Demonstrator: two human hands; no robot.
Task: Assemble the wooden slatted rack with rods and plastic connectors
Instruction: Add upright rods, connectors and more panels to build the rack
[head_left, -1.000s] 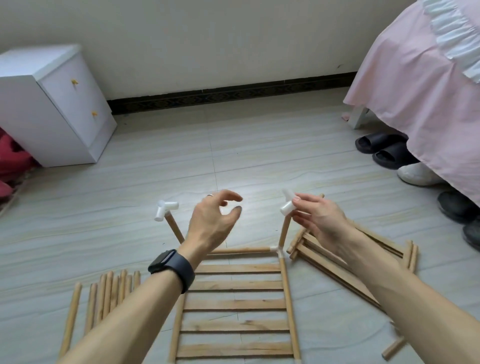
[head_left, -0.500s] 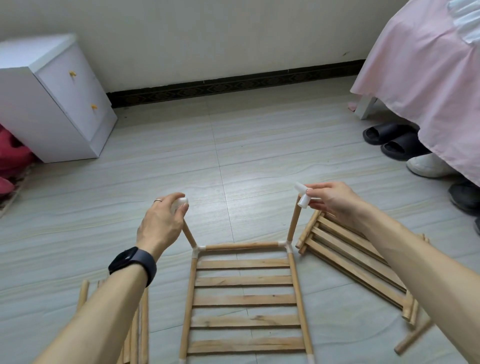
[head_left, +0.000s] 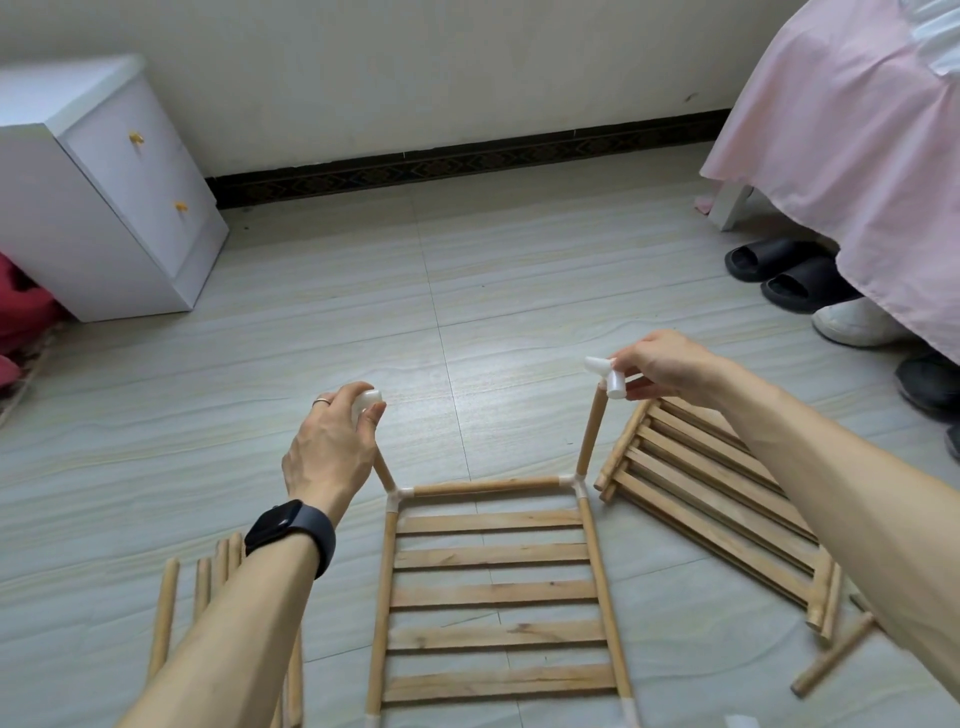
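Both white connectors are held at once: the left hand (head_left: 332, 447) is curled round the left connector (head_left: 370, 401), and the right connector (head_left: 605, 376) is pinched by the right hand (head_left: 662, 366). Each is set on top of a post rising from a far corner of the slatted panel (head_left: 493, 592), which lies flat on the floor (head_left: 467, 312) between the loose rods (head_left: 165, 613) and a second panel (head_left: 711, 514). The connectors are probably being seated and turned. Their open sockets should be lined up facing each other so that a cross rod can be entered squarely, and pressure is best kept straight down each post, lest the corner joints be levered loose.
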